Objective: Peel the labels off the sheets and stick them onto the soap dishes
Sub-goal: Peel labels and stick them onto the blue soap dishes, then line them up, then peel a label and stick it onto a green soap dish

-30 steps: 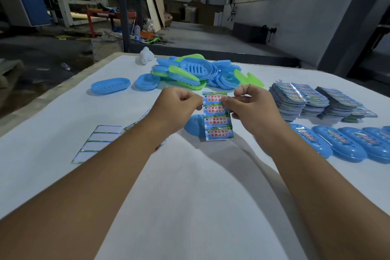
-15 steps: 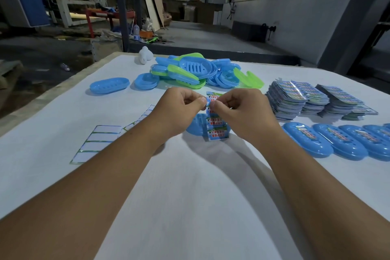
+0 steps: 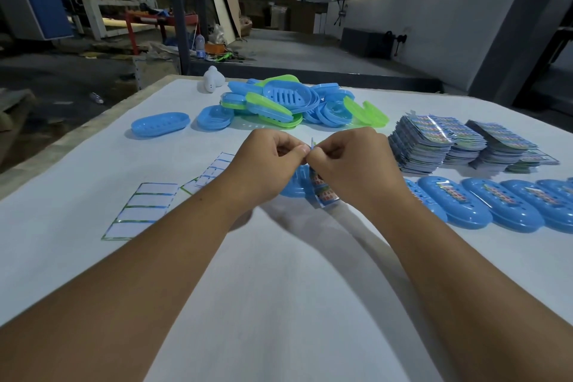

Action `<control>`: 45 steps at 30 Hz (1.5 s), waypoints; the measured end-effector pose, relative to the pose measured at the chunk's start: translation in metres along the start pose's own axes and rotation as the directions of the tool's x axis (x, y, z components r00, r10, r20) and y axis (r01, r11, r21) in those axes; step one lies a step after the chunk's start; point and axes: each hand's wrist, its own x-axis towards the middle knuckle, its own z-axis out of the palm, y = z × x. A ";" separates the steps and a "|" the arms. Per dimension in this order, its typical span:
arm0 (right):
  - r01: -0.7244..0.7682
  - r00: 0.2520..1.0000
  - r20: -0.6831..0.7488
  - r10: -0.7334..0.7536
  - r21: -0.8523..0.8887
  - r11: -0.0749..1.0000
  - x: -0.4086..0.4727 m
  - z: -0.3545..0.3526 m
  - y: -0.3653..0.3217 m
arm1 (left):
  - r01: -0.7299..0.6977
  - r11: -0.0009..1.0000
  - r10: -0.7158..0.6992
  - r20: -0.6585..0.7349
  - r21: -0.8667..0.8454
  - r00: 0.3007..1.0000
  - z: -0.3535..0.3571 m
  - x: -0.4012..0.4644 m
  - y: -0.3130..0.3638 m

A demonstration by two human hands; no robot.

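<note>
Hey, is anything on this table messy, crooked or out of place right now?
Mostly tidy. The unlabelled soap dishes lie in a jumbled heap at the far side, unlike the labelled dishes lined up on the right. Two used backing sheets lie loose on the left.

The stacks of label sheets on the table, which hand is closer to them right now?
Right. The right hand is just to the left of the stacks of label sheets, pinching the label strip. The left hand pinches the same strip farther left, beyond the right hand.
</note>
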 end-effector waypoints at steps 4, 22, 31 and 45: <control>-0.013 1.000 0.008 0.013 0.031 0.999 0.000 -0.002 0.001 | -0.024 0.998 0.024 -0.005 0.051 1.000 0.002 0.002 0.000; -0.187 0.981 0.116 0.157 0.334 0.924 0.003 -0.005 0.002 | -0.073 0.997 0.073 0.028 0.004 0.997 0.005 -0.007 0.003; -0.221 0.973 0.137 0.184 0.352 0.909 0.004 -0.008 0.001 | -0.095 0.994 0.099 -0.080 0.044 0.992 0.006 -0.006 0.006; -0.183 0.978 0.170 0.124 0.400 0.898 -0.001 -0.011 -0.005 | 0.050 0.997 -0.058 -0.132 -0.059 0.990 0.005 -0.004 0.009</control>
